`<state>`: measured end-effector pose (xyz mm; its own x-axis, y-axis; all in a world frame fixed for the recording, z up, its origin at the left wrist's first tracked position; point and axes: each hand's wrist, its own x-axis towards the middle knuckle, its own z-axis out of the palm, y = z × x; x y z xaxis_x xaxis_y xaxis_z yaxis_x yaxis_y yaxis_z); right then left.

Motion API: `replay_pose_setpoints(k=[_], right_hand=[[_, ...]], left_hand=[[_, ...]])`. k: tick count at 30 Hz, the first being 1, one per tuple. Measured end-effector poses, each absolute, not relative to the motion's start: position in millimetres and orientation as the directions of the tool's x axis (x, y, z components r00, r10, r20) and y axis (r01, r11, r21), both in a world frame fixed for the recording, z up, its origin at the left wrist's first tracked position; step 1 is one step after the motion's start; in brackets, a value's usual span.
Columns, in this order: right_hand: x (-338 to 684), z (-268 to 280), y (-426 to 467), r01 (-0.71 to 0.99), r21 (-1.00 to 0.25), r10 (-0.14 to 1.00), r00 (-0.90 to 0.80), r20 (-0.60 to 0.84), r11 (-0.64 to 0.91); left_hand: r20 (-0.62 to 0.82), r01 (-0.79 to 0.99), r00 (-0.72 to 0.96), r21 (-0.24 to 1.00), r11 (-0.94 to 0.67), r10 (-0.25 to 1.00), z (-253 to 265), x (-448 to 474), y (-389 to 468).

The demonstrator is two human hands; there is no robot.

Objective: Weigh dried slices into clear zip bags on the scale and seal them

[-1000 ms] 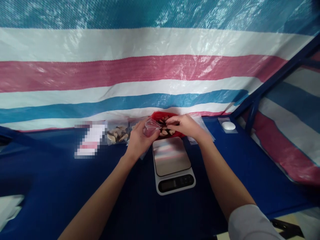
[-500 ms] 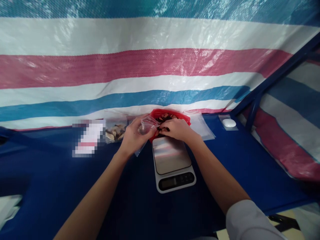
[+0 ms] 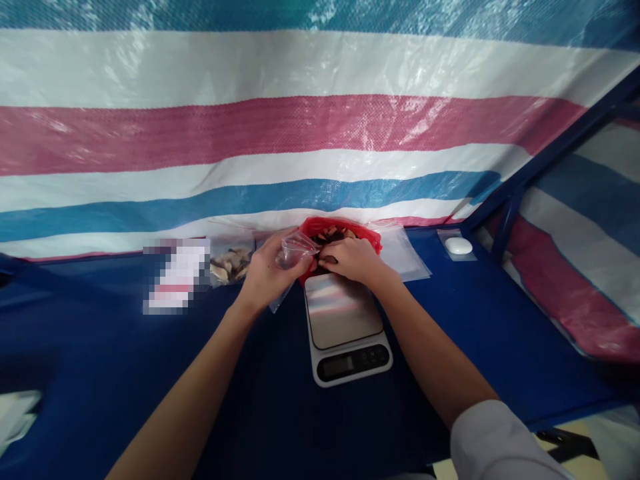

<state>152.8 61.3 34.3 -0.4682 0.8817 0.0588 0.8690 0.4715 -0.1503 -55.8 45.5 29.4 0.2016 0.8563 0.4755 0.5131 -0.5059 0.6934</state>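
My left hand is closed on a clear plastic bag, its mouth gaping toward the right. Just beside it, my right hand reaches into a red plastic bag holding dark brown dried pieces. The right fingers are bent and pressed together among the pieces; what they pinch is hidden. In front of the red bag lies a digital kitchen scale with a bare metal plate and a dark display.
A clear bag of dried slices and a pixelated paper lie left. On the right are flat clear bags and a white oval object on a small bag. Striped sheeting hangs behind the blue table.
My right fingers have shifted slightly among the dried pieces and dipped a little lower into the red bag. The left hand and its clear bag stay in place.
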Motion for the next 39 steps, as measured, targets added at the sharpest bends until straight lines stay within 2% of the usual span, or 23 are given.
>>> replay_pose_setpoints(k=[6, 22, 30, 33, 36, 39], right_hand=[[154, 36, 60, 0.889, -0.111, 0.896, -0.443, 0.036, 0.444], [154, 34, 60, 0.869, -0.132, 0.879, -0.469, 0.085, 0.477], [165, 35, 64, 0.815, -0.339, 0.882, -0.453, 0.13, 0.469], [172, 38, 65, 0.78, -0.419, 0.885, -0.424, 0.191, 0.464], [181, 45, 63, 0.67, -0.586, 0.885, -0.413, 0.215, 0.455], [187, 53, 59, 0.482, -0.775, 0.884, -0.42, 0.204, 0.408]], left_hand=[[0.478, 0.509, 0.202, 0.695, -0.508, 0.855, 30, -57, 46], [0.467, 0.515, 0.193, 0.701, -0.494, 0.863, 29, -56, 46], [0.452, 0.513, 0.203, 0.707, -0.488, 0.869, 30, -57, 45], [0.451, 0.502, 0.209, 0.711, -0.491, 0.867, 29, -57, 47], [0.436, 0.49, 0.228, 0.721, -0.489, 0.871, 29, -57, 47], [0.417, 0.478, 0.256, 0.73, -0.489, 0.872, 29, -56, 46]])
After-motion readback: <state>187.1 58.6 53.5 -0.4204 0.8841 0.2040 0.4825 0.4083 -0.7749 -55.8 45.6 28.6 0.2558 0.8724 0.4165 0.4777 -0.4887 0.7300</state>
